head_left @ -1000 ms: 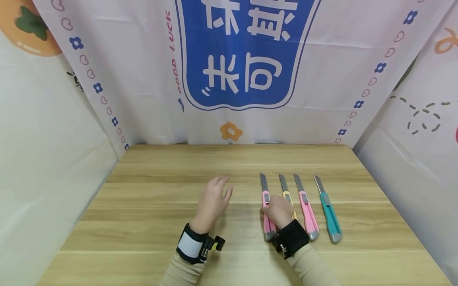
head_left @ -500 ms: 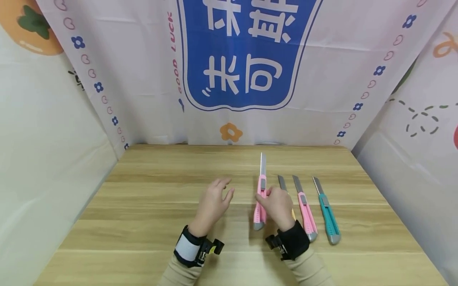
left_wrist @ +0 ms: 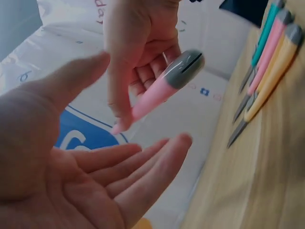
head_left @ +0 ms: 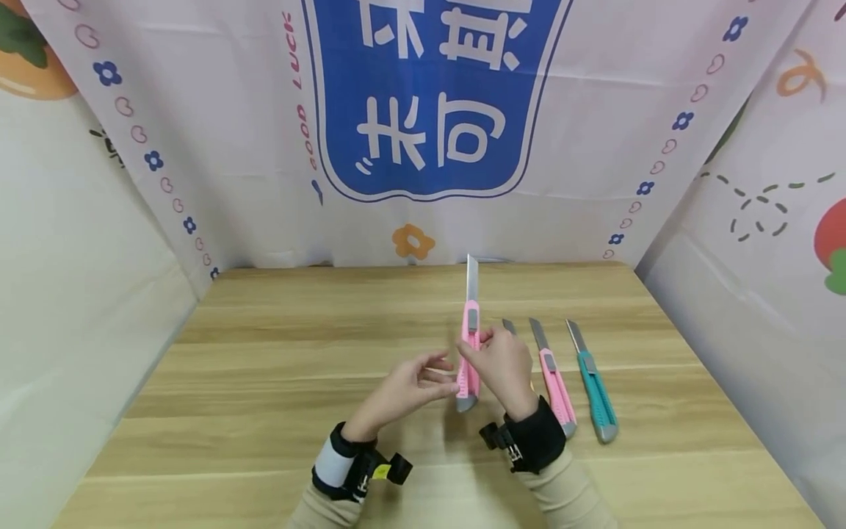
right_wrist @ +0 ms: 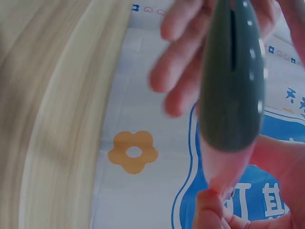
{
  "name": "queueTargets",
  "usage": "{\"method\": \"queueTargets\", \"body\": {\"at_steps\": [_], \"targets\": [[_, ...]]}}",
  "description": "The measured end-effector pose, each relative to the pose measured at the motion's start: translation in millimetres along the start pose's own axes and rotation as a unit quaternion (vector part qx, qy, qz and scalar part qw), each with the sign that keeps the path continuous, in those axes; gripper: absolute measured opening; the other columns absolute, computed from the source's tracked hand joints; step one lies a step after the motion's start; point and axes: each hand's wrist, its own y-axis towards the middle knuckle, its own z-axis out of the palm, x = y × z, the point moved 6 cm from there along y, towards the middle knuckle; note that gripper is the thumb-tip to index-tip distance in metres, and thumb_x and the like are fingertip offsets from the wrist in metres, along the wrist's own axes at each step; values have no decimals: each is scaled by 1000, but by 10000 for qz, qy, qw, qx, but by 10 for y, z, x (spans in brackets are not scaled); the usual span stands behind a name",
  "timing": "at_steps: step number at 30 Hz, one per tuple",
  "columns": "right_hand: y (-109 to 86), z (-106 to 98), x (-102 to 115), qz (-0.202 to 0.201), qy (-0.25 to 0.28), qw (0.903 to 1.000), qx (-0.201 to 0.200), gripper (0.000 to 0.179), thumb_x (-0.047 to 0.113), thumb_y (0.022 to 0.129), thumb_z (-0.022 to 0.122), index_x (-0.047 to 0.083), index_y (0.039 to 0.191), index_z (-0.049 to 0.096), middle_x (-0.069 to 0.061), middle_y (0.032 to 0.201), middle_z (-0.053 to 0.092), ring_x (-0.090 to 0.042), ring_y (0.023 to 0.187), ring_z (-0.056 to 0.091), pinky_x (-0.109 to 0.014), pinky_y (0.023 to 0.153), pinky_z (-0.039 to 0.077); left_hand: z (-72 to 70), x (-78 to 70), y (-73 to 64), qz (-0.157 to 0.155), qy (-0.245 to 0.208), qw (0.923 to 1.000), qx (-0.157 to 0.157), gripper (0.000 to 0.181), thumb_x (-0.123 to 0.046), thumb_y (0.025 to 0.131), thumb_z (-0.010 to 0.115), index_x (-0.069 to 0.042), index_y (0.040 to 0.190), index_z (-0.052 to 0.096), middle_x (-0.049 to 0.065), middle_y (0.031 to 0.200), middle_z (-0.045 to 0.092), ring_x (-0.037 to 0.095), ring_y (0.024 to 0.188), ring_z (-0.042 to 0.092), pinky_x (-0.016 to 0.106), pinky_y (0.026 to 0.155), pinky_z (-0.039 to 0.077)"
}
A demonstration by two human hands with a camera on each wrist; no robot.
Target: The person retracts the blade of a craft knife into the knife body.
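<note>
Altogether four knives [head_left: 468, 378], two pink

Table [head_left: 264, 419]: you get soft, fairly even light in the head view, with a paler sheen toward the near edge.
Shadows: faint and soft-edged below your right hand [head_left: 501, 367] and the pink knife [head_left: 470, 327], suggesting light from above.
Cloth [head_left: 264, 213]: bright and readable from your head camera, greyer and dimmer in the left wrist view.
Knife end [right_wrist: 231, 90]: small white glints run down one side; so near your right wrist camera, it looks soft.
Left hand [head_left: 410, 386]: your fingers blur in the right wrist view, while the orange flower [right_wrist: 133, 164] shows crisper outlines.
Table edge: it bows in your right wrist view.
</note>
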Motion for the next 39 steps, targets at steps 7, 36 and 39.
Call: {"method": "queueTargets", "body": {"at_steps": [7, 36, 39], "targets": [[0, -6, 67, -45, 229, 9997, -122, 37, 36, 74, 75, 1, 77, 63, -9, 61, 64, -13, 47, 52, -22, 39, 39, 140, 174, 66, -217, -450, 9940, 973, 61, -7, 82, 69, 8, 133, 42, 24, 115, 62, 22, 95, 63, 35, 89, 58], [135, 134, 15, 1234, 3825, 8968, 1849, 50, 34, 91, 59, -8, 117, 59, -22, 107, 65, -15, 82, 66, -22, 71, 62, 93, 128, 25, -186, -404, 9963, 735, 41, -2, 79, 71, 10, 115, 55, 30, 101, 67, 22, 84, 68, 31, 80, 61], [169, 125, 28, 1452, 4076, 8780, 2046, 53, 35, 94, 55, -10, 121, 56, -25, 116, 61, -17, 91, 65, -22, 76, 61, 113, 114, 23, -210, -466, 9956, 784, 40, -2, 80, 70, 10, 115, 55, 30, 101, 67, 19, 84, 68, 28, 79, 61]]}}
